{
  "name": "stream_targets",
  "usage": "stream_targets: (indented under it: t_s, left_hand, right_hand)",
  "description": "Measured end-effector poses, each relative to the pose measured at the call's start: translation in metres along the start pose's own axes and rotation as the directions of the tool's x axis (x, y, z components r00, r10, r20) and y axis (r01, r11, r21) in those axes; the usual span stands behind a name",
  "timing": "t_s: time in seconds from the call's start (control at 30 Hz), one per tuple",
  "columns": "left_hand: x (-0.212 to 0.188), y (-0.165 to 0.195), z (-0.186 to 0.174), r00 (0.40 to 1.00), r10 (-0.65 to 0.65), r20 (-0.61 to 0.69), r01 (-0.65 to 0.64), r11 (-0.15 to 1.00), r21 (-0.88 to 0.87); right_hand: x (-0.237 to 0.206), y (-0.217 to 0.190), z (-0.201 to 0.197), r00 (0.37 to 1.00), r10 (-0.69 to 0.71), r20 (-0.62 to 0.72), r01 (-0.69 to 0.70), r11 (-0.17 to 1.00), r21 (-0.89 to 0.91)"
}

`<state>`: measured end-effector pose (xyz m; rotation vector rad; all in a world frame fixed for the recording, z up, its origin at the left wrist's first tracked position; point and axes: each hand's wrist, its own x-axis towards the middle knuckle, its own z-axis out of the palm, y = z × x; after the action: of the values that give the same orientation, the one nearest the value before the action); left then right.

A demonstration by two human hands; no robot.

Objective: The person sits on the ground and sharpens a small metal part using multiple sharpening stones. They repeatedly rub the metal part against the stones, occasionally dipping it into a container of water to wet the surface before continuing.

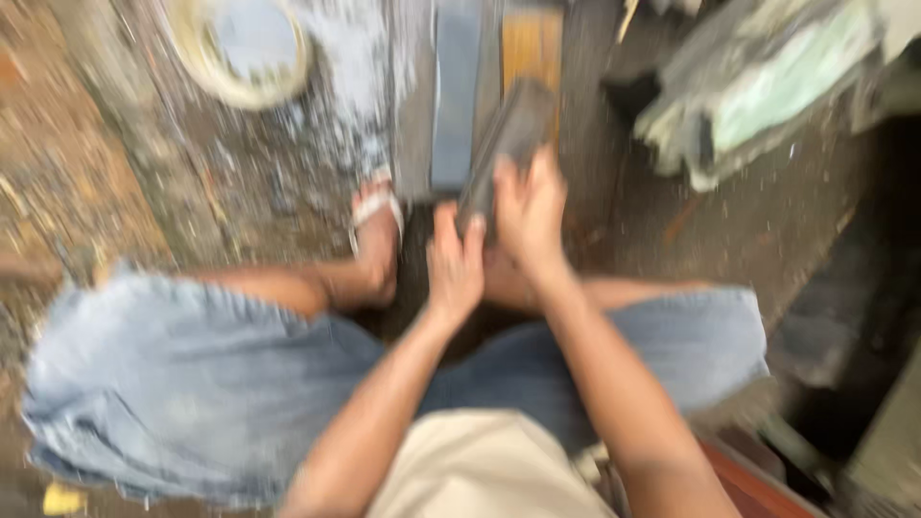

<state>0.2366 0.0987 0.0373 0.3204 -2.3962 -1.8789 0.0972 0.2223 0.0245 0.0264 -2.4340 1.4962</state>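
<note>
I am gripping a dark flat metal bar (pixel 506 144) with my left hand (pixel 454 264) and right hand (pixel 530 216) (the view is blurred), tilting it over the grey slab (pixel 457 91) on the floor beyond my sandalled foot (pixel 376 230).

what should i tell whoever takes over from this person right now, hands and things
Left hand grips the near end of a dark flat bar; right hand presses on it higher up. The bar lies tilted over a grey slab and a yellow-brown block on the gritty ground. A sandalled foot rests just left of the hands. A pale round bowl stands far left. The picture is blurred, so what is done and what is left cannot be read.
</note>
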Motion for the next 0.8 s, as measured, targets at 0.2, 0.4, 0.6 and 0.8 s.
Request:
stream_targets:
  t_s: [0.2, 0.4, 0.6, 0.8]
  left_hand:
    - [-0.011, 0.000, -0.004, 0.934, -0.327, 0.145, 0.338, 0.939, -0.062]
    - [0.000, 0.002, -0.002, 0.949, -0.290, 0.125, 0.310, 0.930, -0.198]
    - [-0.004, 0.001, 0.000, 0.973, -0.215, 0.086, 0.224, 0.969, -0.101]
    - [-0.003, 0.004, -0.001, 0.903, -0.385, 0.189, 0.414, 0.898, -0.149]
  right_hand:
    - [-0.063, -0.021, -0.028, 0.975, 0.209, 0.074, -0.176, 0.933, -0.313]
    - [-0.018, -0.045, -0.003, 0.980, -0.192, 0.056, 0.191, 0.981, 0.028]
    - [-0.005, -0.035, -0.010, 0.995, 0.052, -0.080, -0.069, 0.972, -0.225]
    - [-0.012, -0.029, -0.023, 0.767, 0.641, -0.023, -0.590, 0.692, -0.416]
